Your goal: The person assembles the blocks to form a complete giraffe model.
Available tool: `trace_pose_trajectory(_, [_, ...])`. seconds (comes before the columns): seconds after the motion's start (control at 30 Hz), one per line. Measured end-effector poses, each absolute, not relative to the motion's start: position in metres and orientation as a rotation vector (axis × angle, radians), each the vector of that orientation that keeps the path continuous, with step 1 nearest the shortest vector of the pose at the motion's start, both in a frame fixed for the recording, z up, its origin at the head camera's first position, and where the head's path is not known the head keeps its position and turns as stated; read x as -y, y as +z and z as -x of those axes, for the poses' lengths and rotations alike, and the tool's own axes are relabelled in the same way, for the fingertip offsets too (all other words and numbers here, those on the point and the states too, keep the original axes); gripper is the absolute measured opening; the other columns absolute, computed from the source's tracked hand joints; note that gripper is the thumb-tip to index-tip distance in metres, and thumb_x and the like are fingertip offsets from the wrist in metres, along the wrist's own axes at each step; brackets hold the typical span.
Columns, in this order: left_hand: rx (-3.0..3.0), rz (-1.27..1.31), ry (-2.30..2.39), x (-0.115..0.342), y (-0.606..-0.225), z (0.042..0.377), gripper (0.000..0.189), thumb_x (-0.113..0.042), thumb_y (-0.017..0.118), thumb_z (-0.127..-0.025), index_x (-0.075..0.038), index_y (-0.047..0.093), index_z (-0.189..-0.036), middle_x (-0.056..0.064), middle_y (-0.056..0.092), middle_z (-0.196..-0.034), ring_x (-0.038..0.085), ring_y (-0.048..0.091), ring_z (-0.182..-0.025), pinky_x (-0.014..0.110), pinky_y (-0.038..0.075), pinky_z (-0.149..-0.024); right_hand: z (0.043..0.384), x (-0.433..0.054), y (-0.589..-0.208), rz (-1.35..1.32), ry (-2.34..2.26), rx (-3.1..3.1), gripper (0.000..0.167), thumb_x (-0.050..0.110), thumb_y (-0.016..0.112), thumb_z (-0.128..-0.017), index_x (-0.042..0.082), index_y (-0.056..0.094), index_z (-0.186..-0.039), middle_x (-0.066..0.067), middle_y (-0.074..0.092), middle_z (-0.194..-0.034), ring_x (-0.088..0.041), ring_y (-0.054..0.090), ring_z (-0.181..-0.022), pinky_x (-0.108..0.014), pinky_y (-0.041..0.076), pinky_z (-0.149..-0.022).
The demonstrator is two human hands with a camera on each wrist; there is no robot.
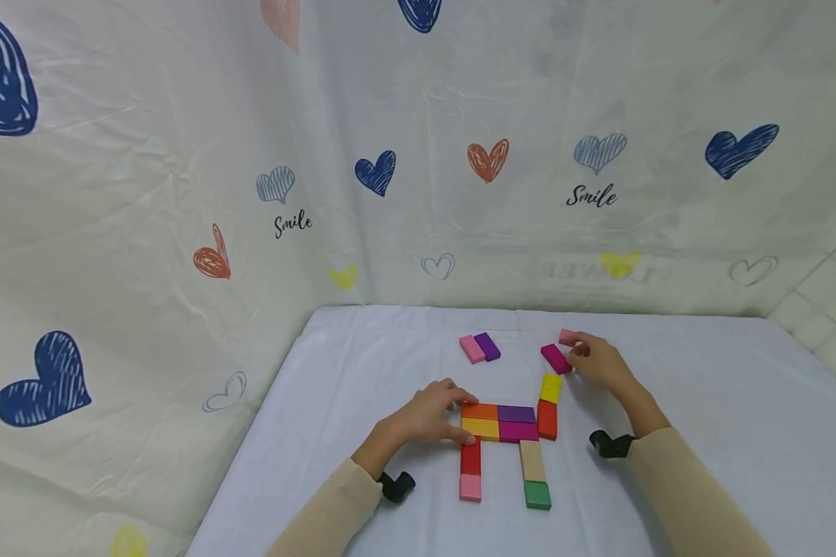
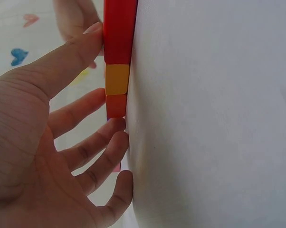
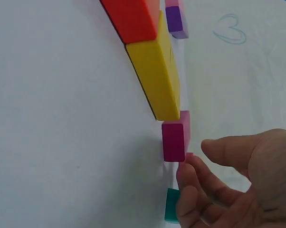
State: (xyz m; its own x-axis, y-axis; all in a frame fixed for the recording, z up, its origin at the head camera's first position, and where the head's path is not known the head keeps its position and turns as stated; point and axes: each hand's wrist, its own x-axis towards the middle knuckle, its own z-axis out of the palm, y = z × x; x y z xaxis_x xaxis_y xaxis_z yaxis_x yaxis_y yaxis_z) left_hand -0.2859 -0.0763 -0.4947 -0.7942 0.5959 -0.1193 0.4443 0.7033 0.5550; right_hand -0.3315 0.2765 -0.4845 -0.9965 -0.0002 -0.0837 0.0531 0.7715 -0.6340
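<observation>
Flat coloured blocks lie joined in a pattern on the white cloth. At its left end my left hand (image 1: 428,414) has its thumb against the red block (image 2: 119,33) and its fingers spread beside the orange block (image 1: 479,411) and the amber block (image 1: 479,429). Farther back, my right hand (image 1: 599,362) is at a magenta block (image 1: 556,358), its thumb and fingers apart in the right wrist view. A pink block (image 1: 567,336) shows at its index fingertip, partly hidden. The yellow block (image 1: 550,388) sits just in front of the magenta one, above a red-orange block (image 1: 547,419).
A pink block (image 1: 471,349) and a purple block (image 1: 488,346) lie side by side at the back. Two legs of the pattern end in a pink block (image 1: 470,487) and a green block (image 1: 537,495). In the right wrist view a teal block (image 3: 171,205) shows past the fingers.
</observation>
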Motion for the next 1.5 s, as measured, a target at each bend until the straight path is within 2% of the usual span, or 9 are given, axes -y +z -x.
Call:
trace_pose_trajectory(0.2, [-2.619, -0.827, 0.739, 0.075, -0.494, 0.287, 0.06, -0.047, 0.083, -0.082, -0.034, 0.063, -0.136, -0.006, 0.058, -0.128, 0.011, 0.049, -0.122, 0.034, 0.05, -0.095, 0.337, -0.281, -0.482, 0.161, -0.984, -2.767, 0.055, 0.007, 0.054, -0.099, 0.003, 0.041, -0.153, -0.03, 0.06, -0.123, -0.031, 0.058, -0.097, -0.04, 0.054, -0.081])
trace_pose_trajectory(0.43, [-2.624, -0.843, 0.725, 0.075, -0.496, 0.288, 0.06, -0.049, 0.083, -0.081, -0.035, 0.063, -0.136, -0.007, 0.058, -0.129, 0.011, 0.049, -0.123, 0.037, 0.049, -0.098, 0.34, -0.284, -0.484, 0.173, -0.936, -2.71, 0.057, 0.011, 0.057, -0.099, 0.004, 0.041, -0.153, -0.021, 0.063, -0.111, -0.025, 0.056, -0.088, -0.033, 0.05, -0.074])
trace_pose_trajectory(0.67, [-2.619, -0.828, 0.732, 0.075, -0.493, 0.285, 0.06, -0.047, 0.084, -0.081, -0.034, 0.063, -0.136, -0.006, 0.058, -0.129, 0.011, 0.049, -0.124, 0.038, 0.049, -0.099, 0.343, -0.286, -0.484, 0.124, -0.974, -2.682, 0.056, 0.019, 0.062, -0.1, 0.003, 0.04, -0.149, -0.017, 0.06, -0.105, -0.023, 0.056, -0.084, -0.032, 0.05, -0.073])
trace_pose_trajectory(0.87, [-2.623, -0.829, 0.729, 0.076, -0.493, 0.286, 0.06, -0.048, 0.083, -0.081, -0.034, 0.063, -0.136, -0.006, 0.058, -0.129, 0.011, 0.049, -0.123, 0.037, 0.049, -0.097, 0.343, -0.287, -0.485, 0.0, -1.017, -2.681, 0.06, 0.026, 0.067, -0.098, -0.002, 0.037, -0.142, -0.021, 0.06, -0.109, -0.024, 0.057, -0.084, -0.033, 0.051, -0.076])
trace_pose_trajectory(1.0, [-2.626, -0.83, 0.731, 0.077, -0.493, 0.286, 0.06, -0.047, 0.084, -0.081, -0.034, 0.064, -0.136, -0.006, 0.058, -0.128, 0.011, 0.05, -0.122, 0.036, 0.05, -0.096, 0.34, -0.285, -0.486, -0.067, -1.015, -2.701, 0.058, 0.028, 0.067, -0.098, -0.004, 0.038, -0.137, -0.021, 0.058, -0.11, -0.024, 0.057, -0.086, -0.032, 0.052, -0.077])
trace_pose_trajectory(1.27, [-2.62, -0.823, 0.739, 0.077, -0.494, 0.287, 0.06, -0.047, 0.084, -0.081, -0.034, 0.063, -0.136, -0.006, 0.058, -0.128, 0.01, 0.05, -0.121, 0.033, 0.05, -0.095, 0.337, -0.283, -0.489, -0.181, -1.031, -2.723, 0.056, 0.03, 0.067, -0.099, -0.006, 0.04, -0.132, -0.017, 0.055, -0.1, -0.023, 0.054, -0.083, -0.03, 0.049, -0.073])
trace_pose_trajectory(1.5, [-2.618, -0.822, 0.742, 0.077, -0.493, 0.286, 0.06, -0.046, 0.084, -0.081, -0.033, 0.064, -0.136, -0.005, 0.058, -0.127, 0.011, 0.05, -0.12, 0.032, 0.051, -0.093, 0.339, -0.286, -0.493, -0.171, -1.041, -2.72, 0.055, 0.031, 0.067, -0.099, -0.005, 0.041, -0.131, -0.015, 0.057, -0.097, -0.023, 0.055, -0.081, -0.03, 0.049, -0.073])
